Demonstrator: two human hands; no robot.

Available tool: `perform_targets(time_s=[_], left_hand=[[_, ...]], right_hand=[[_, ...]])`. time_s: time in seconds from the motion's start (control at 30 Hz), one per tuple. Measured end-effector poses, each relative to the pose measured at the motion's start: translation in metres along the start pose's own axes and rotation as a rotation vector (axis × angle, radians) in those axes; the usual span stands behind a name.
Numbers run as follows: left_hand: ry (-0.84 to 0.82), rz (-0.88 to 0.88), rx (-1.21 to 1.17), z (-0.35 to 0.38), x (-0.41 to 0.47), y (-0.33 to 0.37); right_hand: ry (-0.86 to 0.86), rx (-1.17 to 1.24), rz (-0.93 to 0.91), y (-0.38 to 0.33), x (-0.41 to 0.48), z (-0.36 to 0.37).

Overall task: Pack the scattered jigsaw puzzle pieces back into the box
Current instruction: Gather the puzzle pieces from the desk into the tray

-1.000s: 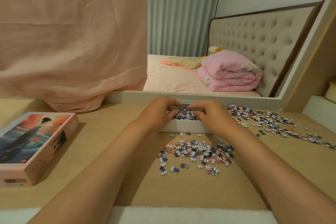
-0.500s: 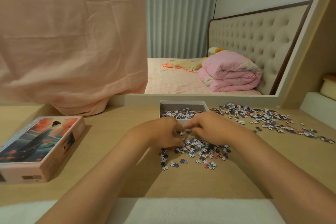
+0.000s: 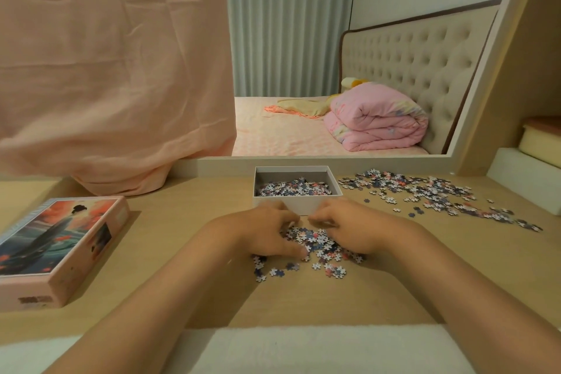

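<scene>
Head view, single moment. Both hands are down on the wooden tabletop (image 3: 158, 252), palms facing each other across a small heap of jigsaw pieces (image 3: 315, 244).

Left hand (image 3: 264, 232): curled inward on the left flank of the heap, fingers (image 3: 299, 249) bent and touching the pieces at the tips. Right hand (image 3: 353, 229): mirrored on the right flank, fingers bent toward the left hand. The two hands cup the heap between them; whether any pieces are actually lifted off the surface cannot be told. Neither hand is clenched to a fist, neither lies flat.

A few loose pieces (image 3: 331, 269) lie just in front of the heap, outside the cupped hands.

Open white box (image 3: 299, 206): sits upright directly beyond the hands, its near wall just behind the fingertips. The bottom is partly covered by puzzle pieces already inside (image 3: 296, 188).

Second scatter of pieces (image 3: 431, 194): spread over the tabletop to the right of the box, well apart from the hands.

Box lid (image 3: 57, 246) with printed picture of a figure: lies face-up at the left of the tabletop, well apart from the box.

Behind the tabletop: a mirror (image 3: 334, 70), its left part draped by a pink cloth (image 3: 115, 70).
</scene>
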State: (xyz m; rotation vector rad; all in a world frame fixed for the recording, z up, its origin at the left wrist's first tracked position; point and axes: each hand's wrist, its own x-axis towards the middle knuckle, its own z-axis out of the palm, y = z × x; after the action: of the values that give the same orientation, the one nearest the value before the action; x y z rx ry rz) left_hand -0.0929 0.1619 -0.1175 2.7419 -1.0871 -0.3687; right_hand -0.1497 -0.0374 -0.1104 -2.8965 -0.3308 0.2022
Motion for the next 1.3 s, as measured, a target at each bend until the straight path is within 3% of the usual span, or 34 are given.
perform_targets(time_s=[0.2,0.3,0.37,0.67,1.1,1.3], left_hand=[[-0.072,-0.022,0.002,-0.011,-0.007,0.006],[-0.126,-0.112,0.1,-0.009,-0.007,0.007],[-0.106,-0.104,0.135,-0.005,-0.005,0.008],[0.144,-0.007,-0.006,0.001,0.001,0.005],[0.259,0.04,-0.344,-0.012,0.01,-0.015],[0.483,0.052,-0.563,-0.031,0.029,-0.027]], right_hand=[[-0.009,0.151,0.049,0.003,-0.006,-0.012],[-0.125,-0.067,0.156,0.003,-0.01,-0.014],[-0.144,-0.085,0.179,-0.003,-0.008,-0.007],[0.057,0.208,0.156,-0.02,0.0,0.006],[0.208,0.591,0.183,-0.015,0.009,-0.001],[0.401,0.778,0.143,-0.013,0.029,-0.032]])
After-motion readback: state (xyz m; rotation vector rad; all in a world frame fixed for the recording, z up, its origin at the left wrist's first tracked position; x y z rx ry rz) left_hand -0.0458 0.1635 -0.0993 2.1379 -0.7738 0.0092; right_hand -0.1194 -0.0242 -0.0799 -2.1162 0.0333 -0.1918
